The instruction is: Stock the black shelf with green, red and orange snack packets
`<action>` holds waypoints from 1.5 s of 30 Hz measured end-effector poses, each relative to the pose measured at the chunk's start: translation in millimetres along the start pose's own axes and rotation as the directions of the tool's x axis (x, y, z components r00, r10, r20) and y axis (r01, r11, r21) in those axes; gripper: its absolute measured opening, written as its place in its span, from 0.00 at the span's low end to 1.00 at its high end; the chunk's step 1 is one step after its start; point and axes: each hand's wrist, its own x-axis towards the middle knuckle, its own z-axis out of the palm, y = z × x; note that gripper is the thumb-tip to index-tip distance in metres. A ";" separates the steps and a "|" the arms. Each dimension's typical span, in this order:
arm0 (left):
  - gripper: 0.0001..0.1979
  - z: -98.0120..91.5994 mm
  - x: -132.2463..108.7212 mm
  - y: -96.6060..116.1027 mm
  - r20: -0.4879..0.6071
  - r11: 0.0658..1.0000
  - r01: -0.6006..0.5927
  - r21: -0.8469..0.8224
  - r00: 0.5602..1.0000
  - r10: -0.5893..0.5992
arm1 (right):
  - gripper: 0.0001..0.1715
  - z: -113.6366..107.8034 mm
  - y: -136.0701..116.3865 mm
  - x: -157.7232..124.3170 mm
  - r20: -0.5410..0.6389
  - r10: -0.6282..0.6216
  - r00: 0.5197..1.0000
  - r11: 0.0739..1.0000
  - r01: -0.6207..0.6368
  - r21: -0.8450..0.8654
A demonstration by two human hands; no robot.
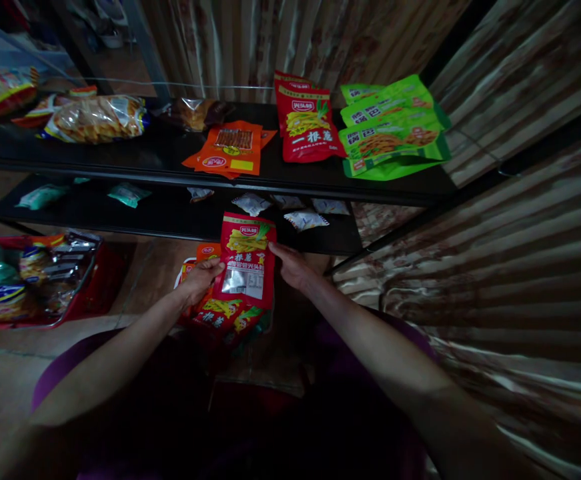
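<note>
Your left hand [203,279] and right hand [293,268] pinched the red packet [246,257] by its edges above other packets [217,315], near the lower shelf [165,217]; slack thumbs could have let it slip.

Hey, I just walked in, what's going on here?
A person's left hand and right hand hold a red snack packet by its sides, above more red packets. A red basket of snacks stands to the left. In front, the upper shelf bears larger snack bags; the lower shelf bears small packets.
</note>
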 end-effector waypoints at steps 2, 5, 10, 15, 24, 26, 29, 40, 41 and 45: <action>0.09 2.1 -2.7 -0.1 0.018 0.996 -0.005 0.092 1.000 0.004 | 0.12 0.4 -4.9 3.4 0.012 -0.018 1.000 1.000 0.018 0.013; 0.04 4.6 -6.0 1.9 0.018 0.989 -0.016 0.148 1.000 0.014 | 0.08 -0.3 -8.8 7.8 -0.068 -0.034 0.997 0.997 0.039 0.069; 0.03 3.1 -8.2 -3.3 0.100 0.992 0.017 0.125 0.995 -0.029 | 0.06 -3.6 -11.8 12.9 -0.164 -0.034 0.986 0.994 0.050 0.095; 0.11 1.5 -8.5 -10.6 0.159 0.996 -0.008 0.090 0.987 -0.007 | 0.10 -4.3 -13.5 14.8 -0.124 -0.009 0.992 0.995 0.022 0.101; 0.09 -0.5 -7.6 -2.6 0.026 0.993 -0.074 0.092 0.997 0.072 | 0.07 -1.3 -9.4 6.4 -0.066 0.046 0.997 0.995 -0.040 0.092; 0.08 -0.7 -6.4 -0.6 -0.033 0.993 -0.105 0.060 0.994 0.107 | 0.07 2.8 -6.6 -3.7 -0.020 0.072 0.997 0.997 -0.071 0.039; 0.08 -0.3 -3.7 0.7 -0.080 0.989 -0.147 0.027 0.986 0.149 | 0.12 8.5 -2.7 -20.4 0.093 0.104 0.990 0.994 -0.102 -0.027; 0.10 -3.9 3.3 -2.2 0.031 0.989 -0.144 -0.017 0.989 0.145 | 0.24 1.0 6.3 -17.1 0.074 -0.022 0.997 0.989 0.033 -0.145; 0.10 -4.4 2.8 -1.1 0.044 0.991 -0.129 -0.024 0.991 0.129 | 0.24 0.3 6.5 -16.4 0.068 -0.021 0.997 0.988 0.031 -0.149; 0.10 -5.7 2.1 1.0 0.093 0.991 -0.128 -0.035 0.987 0.130 | 0.25 -0.5 7.1 -16.6 0.070 -0.006 0.998 0.986 0.018 -0.164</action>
